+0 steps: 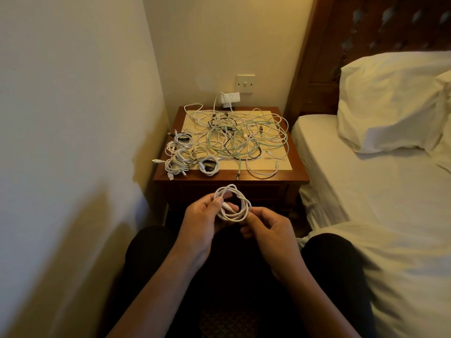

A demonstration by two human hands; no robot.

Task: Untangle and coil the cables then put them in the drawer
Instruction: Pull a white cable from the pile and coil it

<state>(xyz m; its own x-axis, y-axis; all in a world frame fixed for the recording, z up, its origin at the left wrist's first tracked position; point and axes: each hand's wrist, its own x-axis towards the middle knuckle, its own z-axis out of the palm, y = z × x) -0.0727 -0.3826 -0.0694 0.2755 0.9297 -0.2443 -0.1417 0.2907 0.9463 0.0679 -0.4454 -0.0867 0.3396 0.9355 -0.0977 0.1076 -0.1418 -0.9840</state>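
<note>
A coiled white cable (240,200) hangs between my two hands, in front of the wooden nightstand (296,173). My left hand (200,222) pinches its left side. My right hand (267,226) pinches the coil's lower right edge. On the nightstand top lies a tangled heap of cables (246,136), white, pale green and black. Several small coiled white cables (184,154) sit together at the top's front left. The closed drawer front (266,190) shows dark below the top, just behind the held coil.
A wall (73,118) runs close along the left. A bed (366,191) with white sheets and a pillow (390,101) fills the right. A white charger (228,98) is plugged in at the wall behind the nightstand, below a light switch (245,83). My dark-clothed knees sit low in the frame.
</note>
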